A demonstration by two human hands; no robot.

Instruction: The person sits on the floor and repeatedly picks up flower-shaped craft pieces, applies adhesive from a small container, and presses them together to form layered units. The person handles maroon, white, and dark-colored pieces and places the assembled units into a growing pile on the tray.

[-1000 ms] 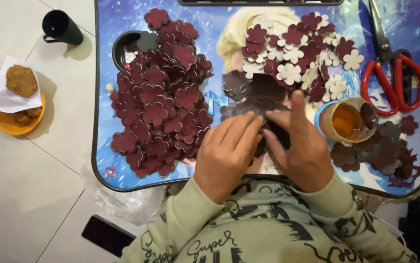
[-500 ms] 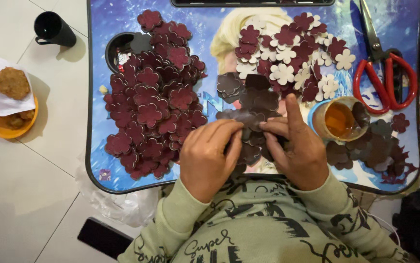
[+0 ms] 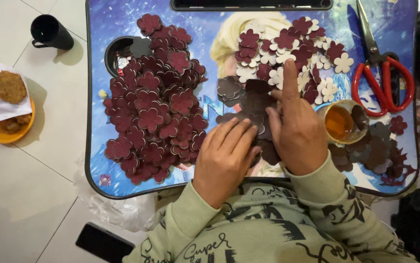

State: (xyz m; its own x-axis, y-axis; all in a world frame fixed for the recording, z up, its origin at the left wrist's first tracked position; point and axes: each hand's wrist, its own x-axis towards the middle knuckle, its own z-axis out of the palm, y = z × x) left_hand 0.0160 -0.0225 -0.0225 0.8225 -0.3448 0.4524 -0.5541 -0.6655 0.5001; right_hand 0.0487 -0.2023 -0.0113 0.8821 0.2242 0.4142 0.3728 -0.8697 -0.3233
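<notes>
My left hand (image 3: 227, 153) lies flat with its fingers pressing on dark brown flower-shaped cutouts (image 3: 252, 104) at the middle of a small blue picture-printed lap table (image 3: 122, 24). My right hand (image 3: 297, 129) presses the same dark pieces, its index finger stretched up toward a scatter of maroon and cream flower cutouts (image 3: 288, 48). A big heap of maroon flower cutouts (image 3: 154, 107) covers the table's left half. Neither hand grips anything that I can see.
A small cup of amber glue (image 3: 339, 122) stands right of my right hand, with dark cutouts (image 3: 375, 148) beyond it. Red-handled scissors (image 3: 382, 80) lie at the top right. On the floor: a black mug (image 3: 49, 31), an orange plate with biscuits (image 3: 5, 114), a black phone (image 3: 102, 242).
My right index finger has stretched out farther up over the dark pieces. My left hand has flattened beside it. The view has shifted slightly.
</notes>
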